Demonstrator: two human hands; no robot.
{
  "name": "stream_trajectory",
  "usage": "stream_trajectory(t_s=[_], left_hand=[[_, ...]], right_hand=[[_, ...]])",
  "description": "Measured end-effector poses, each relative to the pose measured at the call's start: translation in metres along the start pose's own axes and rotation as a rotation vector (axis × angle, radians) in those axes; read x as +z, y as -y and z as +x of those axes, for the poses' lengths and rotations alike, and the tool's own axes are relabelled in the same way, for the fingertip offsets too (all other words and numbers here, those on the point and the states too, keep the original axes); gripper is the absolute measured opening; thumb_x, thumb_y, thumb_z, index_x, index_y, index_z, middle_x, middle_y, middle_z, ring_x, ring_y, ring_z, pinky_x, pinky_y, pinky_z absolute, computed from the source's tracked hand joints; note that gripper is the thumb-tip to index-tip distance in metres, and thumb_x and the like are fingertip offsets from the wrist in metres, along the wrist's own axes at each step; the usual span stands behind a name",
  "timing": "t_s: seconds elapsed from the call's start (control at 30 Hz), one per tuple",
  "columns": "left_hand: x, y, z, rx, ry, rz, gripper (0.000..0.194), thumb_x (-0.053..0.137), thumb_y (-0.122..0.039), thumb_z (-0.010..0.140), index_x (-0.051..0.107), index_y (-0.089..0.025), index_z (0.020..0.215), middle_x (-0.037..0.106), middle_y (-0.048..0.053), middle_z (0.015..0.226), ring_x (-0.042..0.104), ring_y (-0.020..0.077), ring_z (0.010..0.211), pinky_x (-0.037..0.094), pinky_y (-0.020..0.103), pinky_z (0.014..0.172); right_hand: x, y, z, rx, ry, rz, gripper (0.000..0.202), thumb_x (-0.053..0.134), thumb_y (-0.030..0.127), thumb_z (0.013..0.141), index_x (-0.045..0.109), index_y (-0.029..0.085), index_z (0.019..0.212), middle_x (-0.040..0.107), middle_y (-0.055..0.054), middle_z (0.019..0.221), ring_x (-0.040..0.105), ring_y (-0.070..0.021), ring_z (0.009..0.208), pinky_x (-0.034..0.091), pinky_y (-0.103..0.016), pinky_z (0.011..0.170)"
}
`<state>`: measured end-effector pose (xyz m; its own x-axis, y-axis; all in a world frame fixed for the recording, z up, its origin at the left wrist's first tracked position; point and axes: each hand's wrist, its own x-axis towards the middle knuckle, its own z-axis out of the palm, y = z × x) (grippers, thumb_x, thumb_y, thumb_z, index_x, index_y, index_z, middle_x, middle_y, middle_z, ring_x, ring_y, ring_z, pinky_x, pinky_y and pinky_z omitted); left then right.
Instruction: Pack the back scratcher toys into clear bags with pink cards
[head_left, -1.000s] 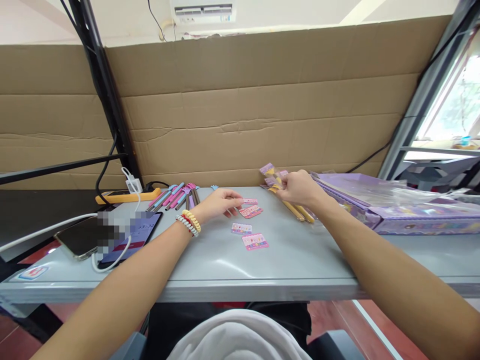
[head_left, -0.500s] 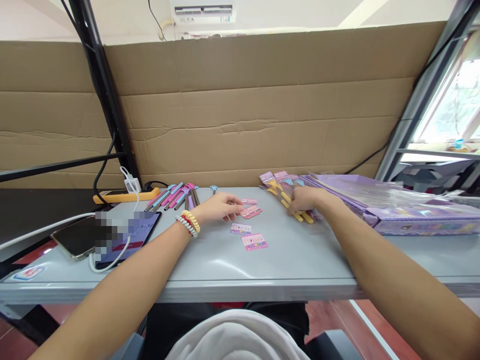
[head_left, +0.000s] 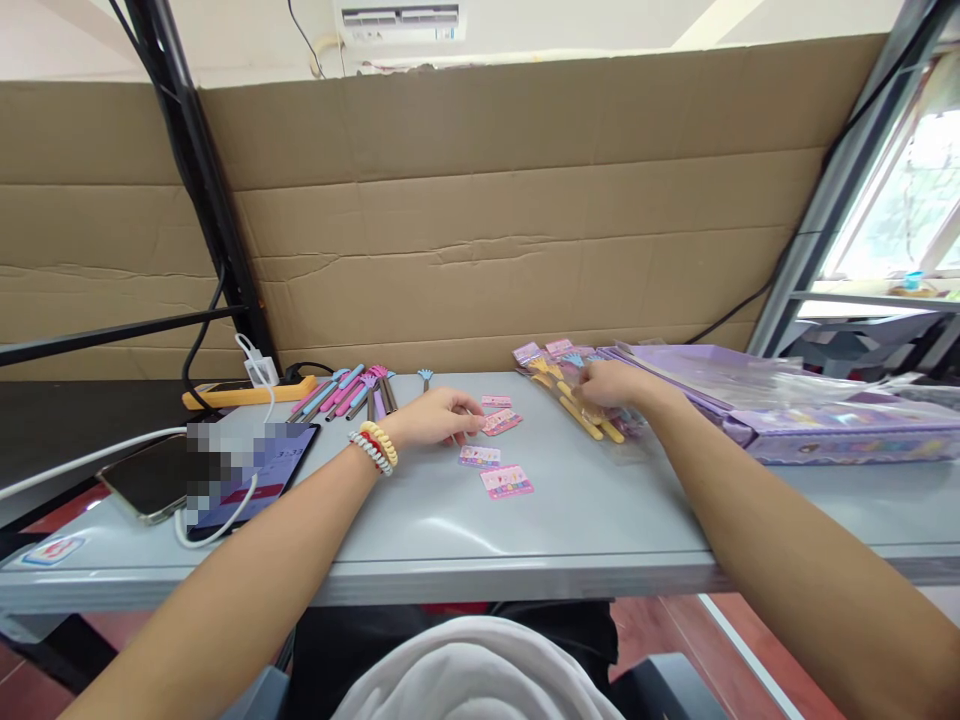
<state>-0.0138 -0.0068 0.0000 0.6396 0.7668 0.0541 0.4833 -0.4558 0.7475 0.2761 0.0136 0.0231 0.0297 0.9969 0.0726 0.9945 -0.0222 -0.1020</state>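
Observation:
My left hand [head_left: 448,415] rests low over the table, fingers loosely bent and apart, its tips beside a small pink printed card [head_left: 501,422]. Around it lie more cards: one pink at the back [head_left: 496,401], a lilac one [head_left: 480,457] and a larger pink one [head_left: 507,481] toward the front. My right hand [head_left: 613,384] is closed over a pile of clear plastic packets; what its fingertips pinch is hidden. Left of that hand, yellow hand-shaped back scratchers [head_left: 580,412] lie in the pile, with blue hand-shaped heads [head_left: 574,360] behind them.
Loose pink, blue and purple back scratchers [head_left: 349,392] lie at the back left, with a blue-headed one [head_left: 425,379] apart. A tablet [head_left: 289,458], phone [head_left: 150,475], cables and yellow power strip [head_left: 300,388] occupy the left. A purple box [head_left: 847,445] stands right; cardboard [head_left: 487,220] rises behind.
My right hand has moved back and up from the yellow handles, uncovering more of them. The left hand has stayed beside the cards, its fingers slightly lower.

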Motion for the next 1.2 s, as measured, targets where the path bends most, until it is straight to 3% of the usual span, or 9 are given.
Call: stream_trajectory(t_s=[0.23,0.4,0.57,0.8,1.2], left_hand=[[0.0,0.004,0.001,0.005,0.001,0.048,0.04,0.057,-0.05,0.075,0.064,-0.015,0.095,0.063,0.004,0.077,0.06,0.0138,0.067,0.049,0.027,0.061],[0.0,0.004,0.001,0.003,-0.026,0.139,0.04,0.054,-0.05,0.077,0.064,-0.016,0.096,0.062,0.002,0.071,0.06,0.0144,0.065,0.047,0.026,0.062],[-0.001,0.002,-0.001,0.071,-0.13,0.462,0.033,0.05,-0.041,0.079,0.066,-0.017,0.094,0.067,0.003,0.074,0.06,0.0165,0.07,0.044,0.027,0.064],[-0.006,0.006,0.0,0.089,-0.238,0.596,0.032,0.046,-0.038,0.08,0.066,-0.018,0.096,0.069,0.005,0.084,0.061,0.0194,0.076,0.043,0.029,0.068],[-0.009,0.019,0.006,0.07,-0.207,0.683,0.032,0.048,-0.036,0.08,0.066,-0.016,0.097,0.068,0.009,0.098,0.061,0.0219,0.088,0.046,0.032,0.079]], right_hand=[[0.002,0.012,-0.005,0.019,-0.042,-0.013,0.023,0.054,0.042,0.072,0.058,0.02,0.076,0.066,-0.008,0.072,0.061,-0.0211,0.066,0.036,-0.028,0.053],[0.007,0.026,-0.012,-0.138,-0.172,0.004,0.02,0.053,0.039,0.074,0.058,0.02,0.076,0.067,-0.007,0.084,0.059,-0.0204,0.075,0.034,-0.027,0.056],[0.008,0.034,-0.016,-0.351,-0.241,0.074,0.017,0.05,0.035,0.076,0.056,0.019,0.073,0.066,-0.004,0.08,0.056,-0.0166,0.073,0.034,-0.025,0.059],[0.016,0.046,-0.017,-0.499,-0.154,0.16,0.017,0.052,0.035,0.076,0.057,0.019,0.072,0.063,-0.001,0.071,0.054,-0.0143,0.066,0.034,-0.025,0.058],[0.021,0.05,-0.017,-0.503,-0.03,0.258,0.018,0.054,0.037,0.075,0.059,0.019,0.075,0.065,-0.002,0.075,0.055,-0.0153,0.068,0.038,-0.025,0.059]])
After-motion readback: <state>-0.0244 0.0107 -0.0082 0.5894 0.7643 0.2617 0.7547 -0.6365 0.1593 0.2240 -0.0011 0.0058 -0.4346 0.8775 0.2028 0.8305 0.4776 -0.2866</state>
